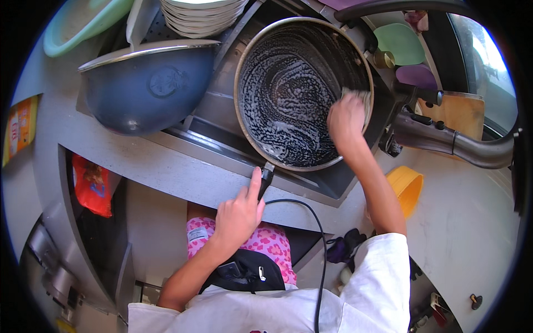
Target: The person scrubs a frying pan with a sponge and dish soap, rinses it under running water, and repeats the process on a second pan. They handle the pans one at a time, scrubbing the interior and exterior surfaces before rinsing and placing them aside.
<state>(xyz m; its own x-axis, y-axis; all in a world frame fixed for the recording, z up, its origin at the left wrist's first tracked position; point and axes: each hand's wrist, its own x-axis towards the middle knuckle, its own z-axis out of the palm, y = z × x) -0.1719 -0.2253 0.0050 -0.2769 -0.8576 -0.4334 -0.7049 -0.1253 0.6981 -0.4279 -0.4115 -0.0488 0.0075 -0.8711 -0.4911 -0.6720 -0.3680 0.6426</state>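
A large dark pan (pixel 291 95) with a pale rim rests over the metal sink (pixel 216 100), its inside smeared with white suds. My left hand (pixel 241 212) grips the pan's black handle (pixel 265 183), index finger stretched along it. Inside the pan, against the right wall, my right hand (pixel 347 116) presses a greenish scrubbing cloth or pad (pixel 366 102), mostly hidden under the fingers. A second black handle (pixel 366 35) shows at the pan's far right rim.
Left of the pan, a dark blue bowl (pixel 145 91) leans tilted beside stacked white plates (pixel 204 16). A dark grey faucet (pixel 433 133) stands on the right. Near my right forearm is a yellow basket or bowl (pixel 406 189). A black cable (pixel 318 220) hangs before me.
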